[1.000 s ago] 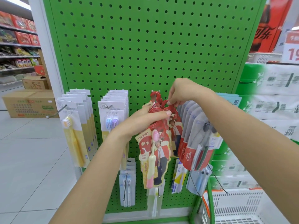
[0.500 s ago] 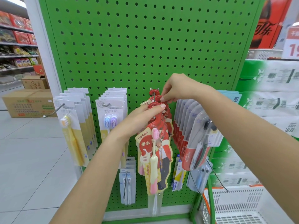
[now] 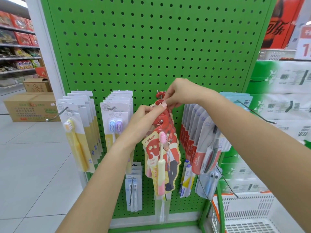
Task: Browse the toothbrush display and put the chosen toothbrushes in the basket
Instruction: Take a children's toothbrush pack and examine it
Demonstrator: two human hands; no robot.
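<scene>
Both hands, left hand (image 3: 143, 118) and right hand (image 3: 181, 95), pinching red Canban toothbrush cards' (image 3: 161, 158) hook tops, cards hanging lengthwise straight below fingers.

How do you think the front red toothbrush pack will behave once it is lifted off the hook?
The red pack is probably light and bendy, being thin card. Its long shape may swing below the left hand.

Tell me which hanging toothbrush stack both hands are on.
The red canban packs on the middle hook: the left hand and right hand pinch their red hanger tabs. The yellow packs and red-and-grey packs hang untouched.
</scene>
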